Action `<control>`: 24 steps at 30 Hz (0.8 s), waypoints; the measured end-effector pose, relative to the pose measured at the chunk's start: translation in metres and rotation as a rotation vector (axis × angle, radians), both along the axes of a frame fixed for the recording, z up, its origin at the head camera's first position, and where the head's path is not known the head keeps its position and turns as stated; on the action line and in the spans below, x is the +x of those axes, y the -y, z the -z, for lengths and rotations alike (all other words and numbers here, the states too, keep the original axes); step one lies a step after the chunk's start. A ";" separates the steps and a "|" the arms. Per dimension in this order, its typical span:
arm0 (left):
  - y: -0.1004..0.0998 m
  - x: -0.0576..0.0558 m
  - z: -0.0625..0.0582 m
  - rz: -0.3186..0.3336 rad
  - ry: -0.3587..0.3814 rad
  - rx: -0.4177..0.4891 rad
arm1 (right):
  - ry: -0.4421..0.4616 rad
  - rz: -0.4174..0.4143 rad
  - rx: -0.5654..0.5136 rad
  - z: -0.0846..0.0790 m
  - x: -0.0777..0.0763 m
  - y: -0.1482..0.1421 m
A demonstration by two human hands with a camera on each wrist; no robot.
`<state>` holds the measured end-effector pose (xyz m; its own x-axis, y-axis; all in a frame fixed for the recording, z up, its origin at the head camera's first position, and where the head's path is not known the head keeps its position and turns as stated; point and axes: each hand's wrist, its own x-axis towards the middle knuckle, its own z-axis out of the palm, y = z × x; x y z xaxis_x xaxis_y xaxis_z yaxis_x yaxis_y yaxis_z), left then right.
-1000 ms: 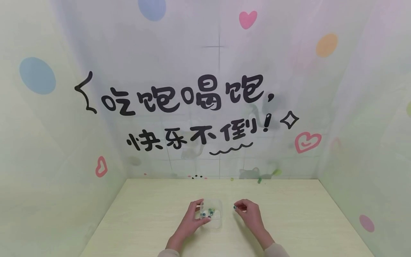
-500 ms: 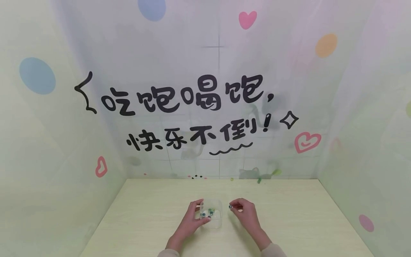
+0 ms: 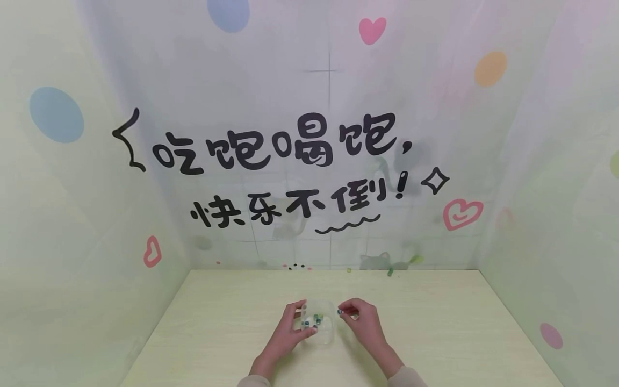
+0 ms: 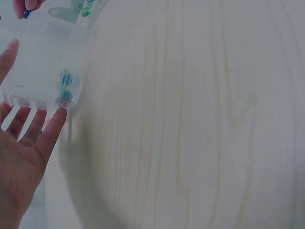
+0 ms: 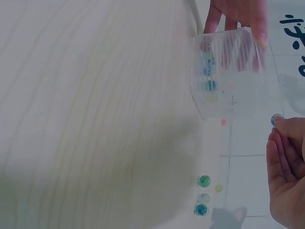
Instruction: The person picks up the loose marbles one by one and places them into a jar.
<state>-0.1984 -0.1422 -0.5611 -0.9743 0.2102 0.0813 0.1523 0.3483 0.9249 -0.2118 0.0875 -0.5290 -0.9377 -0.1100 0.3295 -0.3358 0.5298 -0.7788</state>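
Observation:
My left hand (image 3: 290, 331) grips a see-through plastic box (image 3: 330, 334) by its left side, thumb at the near edge and fingers along the far side. Several blue and green glass marbles (image 3: 317, 318) lie inside, gathered at the bottom toward that hand, as the left wrist view also shows. To the right of the box, my right hand (image 3: 365, 322) pinches one blue marble (image 5: 276, 120) between thumb and index finger. In the head view this marble is just off the box's right wall, near its upper end.
Loose marbles, one green (image 5: 204, 181), one pale (image 5: 204, 198) and one blue (image 5: 201, 210), lie on the light wood table (image 3: 217, 312) in the right wrist view. A printed curtain (image 3: 271, 97) stands behind the table and along both sides.
My right hand has moved left toward the box, carrying the pinched marble. The left hand and the box have stayed in place.

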 end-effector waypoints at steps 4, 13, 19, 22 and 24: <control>0.000 0.000 0.000 0.003 0.000 0.007 | 0.002 -0.018 0.002 0.000 0.000 0.003; 0.000 0.000 0.001 0.005 -0.005 -0.005 | 0.000 -0.060 0.011 0.001 0.001 0.010; 0.001 0.001 0.000 0.010 -0.010 0.014 | 0.008 -0.083 0.028 -0.001 0.004 0.013; 0.001 0.002 -0.001 0.014 -0.013 0.021 | 0.014 -0.085 0.035 -0.001 0.005 0.014; 0.001 0.002 0.000 0.014 -0.013 0.018 | 0.014 -0.084 0.040 -0.001 0.005 0.015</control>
<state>-0.1966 -0.1434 -0.5607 -0.9700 0.2227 0.0973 0.1689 0.3297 0.9289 -0.2064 0.0729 -0.5279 -0.9290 -0.2013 0.3105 -0.3699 0.5312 -0.7622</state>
